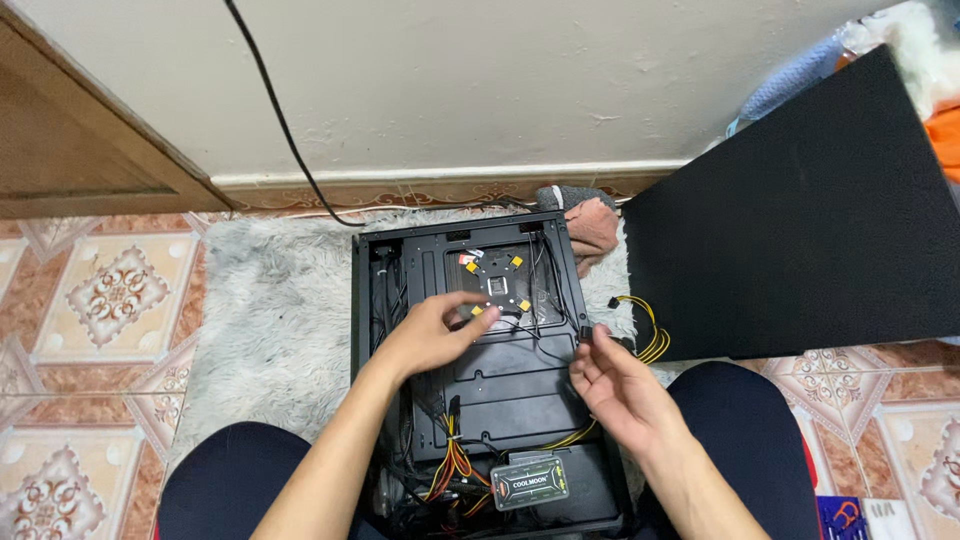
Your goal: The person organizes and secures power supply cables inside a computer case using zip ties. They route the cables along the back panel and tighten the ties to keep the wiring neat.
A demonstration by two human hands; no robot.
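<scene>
A: Where did the hands sit?
B: Left hand (432,332) was half-curled, holding nothing, fingertips at the cooler backplate (497,282) inside the open PC case (365,300) on the rug (275,310). Right hand (612,385) pinched a black cable (560,358) at the case edge.
A: Advice?
B: Best kept cable slack, clear of the yellow wires (650,335).

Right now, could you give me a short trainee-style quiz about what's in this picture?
1. True or false: the computer case lies flat on a fluffy grey rug.
2. Which hand touches the black bracket with yellow pads? A) left hand B) right hand C) neither
3. Fill in: the big black side panel leans against the ____.

Key
1. True.
2. A; its fingers reach the bracket's lower edge, while the right hand pinches a small black connector at the case's right rim.
3. Wall.
</scene>
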